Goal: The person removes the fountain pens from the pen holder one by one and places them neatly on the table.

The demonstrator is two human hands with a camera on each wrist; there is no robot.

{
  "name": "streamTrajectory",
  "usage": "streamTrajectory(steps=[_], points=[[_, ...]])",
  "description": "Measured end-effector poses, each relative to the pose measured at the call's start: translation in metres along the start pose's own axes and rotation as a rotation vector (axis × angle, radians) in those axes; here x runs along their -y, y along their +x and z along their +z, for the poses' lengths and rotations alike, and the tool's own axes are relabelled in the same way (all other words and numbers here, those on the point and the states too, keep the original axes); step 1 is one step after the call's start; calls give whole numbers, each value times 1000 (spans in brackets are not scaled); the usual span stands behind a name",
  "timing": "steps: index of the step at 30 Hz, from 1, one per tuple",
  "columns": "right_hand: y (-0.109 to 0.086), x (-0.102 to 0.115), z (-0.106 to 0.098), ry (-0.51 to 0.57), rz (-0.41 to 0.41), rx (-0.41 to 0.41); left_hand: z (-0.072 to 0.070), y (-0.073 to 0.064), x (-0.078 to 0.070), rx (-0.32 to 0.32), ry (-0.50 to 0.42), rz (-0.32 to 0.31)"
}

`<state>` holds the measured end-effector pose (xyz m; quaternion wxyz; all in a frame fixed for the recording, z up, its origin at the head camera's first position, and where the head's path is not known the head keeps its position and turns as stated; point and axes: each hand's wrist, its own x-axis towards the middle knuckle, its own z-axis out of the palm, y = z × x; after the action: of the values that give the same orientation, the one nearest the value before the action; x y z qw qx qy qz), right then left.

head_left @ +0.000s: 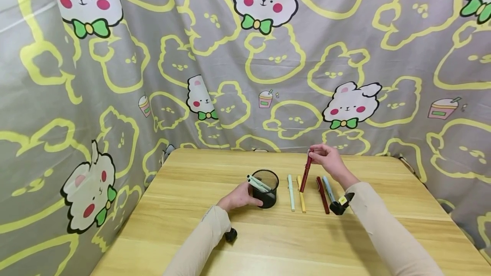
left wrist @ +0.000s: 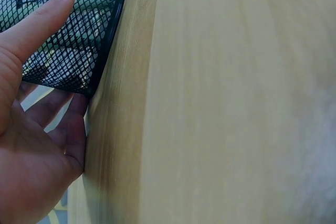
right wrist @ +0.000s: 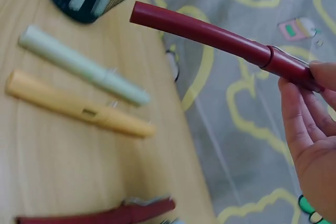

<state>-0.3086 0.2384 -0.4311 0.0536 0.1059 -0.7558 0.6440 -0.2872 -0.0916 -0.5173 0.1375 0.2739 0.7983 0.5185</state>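
Observation:
My left hand (head_left: pixel 238 197) holds a black mesh pen holder (head_left: pixel 270 200) that stands on the table, its thumb against the mesh (left wrist: pixel 79 40) and fingers around the other side near the base. Pale green pens (head_left: pixel 259 184) lean inside the holder. The right hand (head_left: pixel 330 163) pinches a dark red pen (right wrist: pixel 210 36) by its clip end, between thumb and fingertips. That pen hangs slanted above the table, its far end angled down toward the yellow pen (head_left: pixel 303 202). Beside the yellow pen, a pale green pen (head_left: pixel 291 193) lies nearer the holder.
A second dark red pen (head_left: pixel 323 196) and a light blue pen (head_left: pixel 328 188) lie on the wooden table (head_left: pixel 184 182), right of the yellow one. A grey patterned curtain (head_left: pixel 230 54) hangs behind the table's back edge and along the left side.

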Motion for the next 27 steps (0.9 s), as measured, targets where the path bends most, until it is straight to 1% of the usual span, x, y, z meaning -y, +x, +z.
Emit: streamTrajectory(steps=[4, 8, 13, 16, 20, 22, 25, 27], points=[[-2, -15, -7, -51, 66, 21, 0, 0, 1, -2, 8, -4], [-4, -31, -12, -77, 106, 59, -1, 0, 0, -1, 16, -5], [-5, -45, -12, -104, 120, 90, -1, 1, -1, -2, 7, -1], [-5, -52, -11, -119, 130, 104, -1, 1, -1, 1, 10, -14], [-5, -59, -9, -130, 136, 98, 0, 1, 0, -2, 19, -34], [-5, -61, -8, -141, 141, 103, 0, 1, 1, -4, 11, -34], [-5, -63, -7, -166, 169, 116, 0, 0, 2, -1, -7, -26], [-5, -64, -6, -182, 168, 143, 0, 0, 2, 3, -11, -13]])
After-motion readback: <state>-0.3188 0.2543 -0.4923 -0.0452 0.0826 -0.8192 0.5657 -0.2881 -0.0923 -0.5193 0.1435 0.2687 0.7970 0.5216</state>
